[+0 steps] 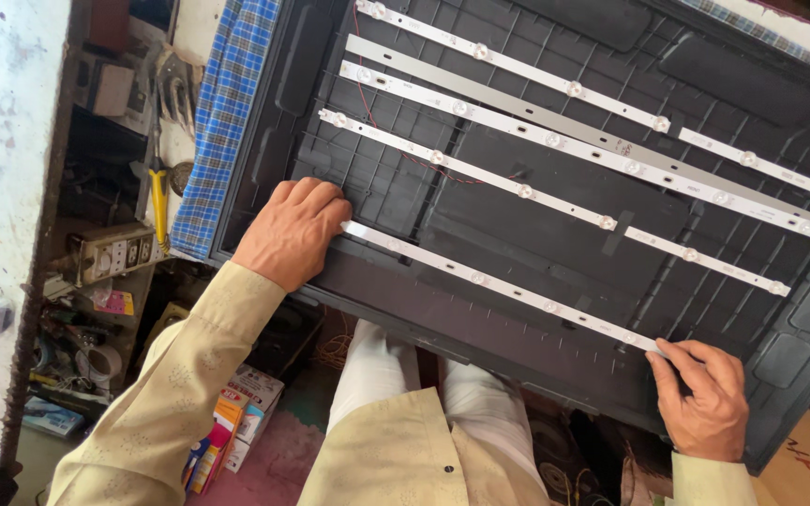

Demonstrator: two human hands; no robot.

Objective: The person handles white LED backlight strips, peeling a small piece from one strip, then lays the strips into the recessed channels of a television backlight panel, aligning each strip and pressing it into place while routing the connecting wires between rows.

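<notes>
Light strip (503,287) between both hands

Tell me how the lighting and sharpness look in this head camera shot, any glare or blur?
Head view: bright daylight, the white wall nearly washed out; left hand, right hand and nearest light strip are sharp; strips glare toward the far right; shelf clutter dim.

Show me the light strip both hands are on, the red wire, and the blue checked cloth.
Light strip (503,287), head view: middle of the white strip nearest the person.
Red wire (365,105), head view: upper stretch crossing the dark back panel.
Blue checked cloth (225,112), head view: middle of the fold left of the panel.
</notes>
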